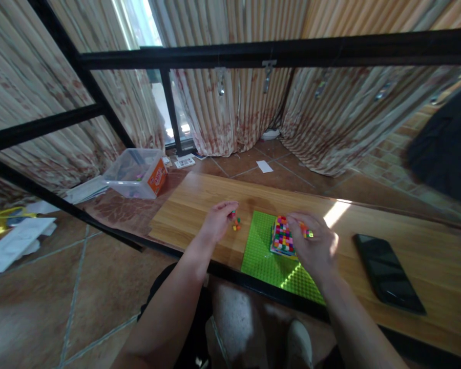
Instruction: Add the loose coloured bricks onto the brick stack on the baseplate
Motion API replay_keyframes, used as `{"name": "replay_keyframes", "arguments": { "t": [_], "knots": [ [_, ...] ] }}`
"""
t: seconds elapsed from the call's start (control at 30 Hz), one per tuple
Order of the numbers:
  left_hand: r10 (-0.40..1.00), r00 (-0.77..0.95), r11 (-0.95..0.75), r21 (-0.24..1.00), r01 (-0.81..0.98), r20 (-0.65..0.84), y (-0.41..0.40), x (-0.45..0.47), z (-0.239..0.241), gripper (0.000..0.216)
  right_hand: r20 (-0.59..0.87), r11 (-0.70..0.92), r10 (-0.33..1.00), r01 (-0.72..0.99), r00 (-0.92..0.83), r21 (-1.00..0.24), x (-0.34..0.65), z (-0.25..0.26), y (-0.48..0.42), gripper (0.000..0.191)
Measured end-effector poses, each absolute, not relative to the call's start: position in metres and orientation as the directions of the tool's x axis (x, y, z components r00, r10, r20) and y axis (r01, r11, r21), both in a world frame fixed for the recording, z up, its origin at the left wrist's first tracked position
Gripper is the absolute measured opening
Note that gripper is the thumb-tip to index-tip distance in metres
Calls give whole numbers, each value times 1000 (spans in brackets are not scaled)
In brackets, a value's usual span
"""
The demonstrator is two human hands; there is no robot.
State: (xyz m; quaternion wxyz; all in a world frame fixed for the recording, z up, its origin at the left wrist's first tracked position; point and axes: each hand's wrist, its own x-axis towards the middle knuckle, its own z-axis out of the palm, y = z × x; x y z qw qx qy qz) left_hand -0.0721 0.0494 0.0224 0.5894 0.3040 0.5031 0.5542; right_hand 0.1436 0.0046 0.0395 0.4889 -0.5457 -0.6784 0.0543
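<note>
My left hand point(218, 219) hovers over the wooden board, its fingers pinched on small toy bricks point(233, 212); pink and green show at the fingertips. Just below them lies a little group of loose orange, yellow and green bricks point(236, 225). A green studded baseplate point(259, 256) carries a low block of multicoloured bricks point(283, 234). Over the right side of that block, my right hand point(314, 243) is closed with thumb and finger together at its top. What those fingers hold, if anything, is hidden. The hand also covers part of the block.
A dark phone point(390, 274) lies on the wooden board point(200, 197) at the right. On the floor at the left stands a clear plastic box point(134, 174) with an orange label. A black metal rail point(230, 274) runs along the board's near edge, and curtains hang behind.
</note>
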Motion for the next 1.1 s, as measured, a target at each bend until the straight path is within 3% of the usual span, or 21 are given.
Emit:
{"name": "replay_keyframes", "arguments": {
  "t": [0.1, 0.2, 0.3, 0.4, 0.6, 0.83, 0.93, 1.1],
  "knots": [
    [941, -31, 250, 752, -610, -338, 48, -80, 38, 7, 548, 476, 830, 642, -103, -600, 114, 40, 0, 21],
    [946, 23, 238, 644, -727, -323, 47, -87, 48, 14, 413, 451, 879, 700, -240, -553, 81, 34, -1, 25],
    [959, -14, 188, 672, -716, -284, 45, -91, 48, 14, 221, 324, 943, 825, -247, -462, 55, 23, 5, 32],
    [961, -51, 159, 696, -701, -271, 43, -94, 45, 12, 116, 225, 974, 886, -194, -405, 38, 10, 17, 36],
    [920, -64, 212, 628, -749, -387, 43, -99, 37, 15, 73, 217, 976, 925, -205, -312, 21, -2, 30, 25],
    [834, -189, 246, 657, -713, -518, 42, -97, 22, 15, 47, 248, 968, 921, -246, -300, 25, 2, 37, 29],
    [824, -213, 256, 681, -686, -525, 40, -92, 15, 14, 112, 236, 972, 889, -208, -392, 31, 10, 39, 28],
    [849, -42, 320, 574, -754, -527, 37, -77, 17, 28, 235, 268, 963, 551, -130, -791, 42, 32, 35, 24]
  ]
}}
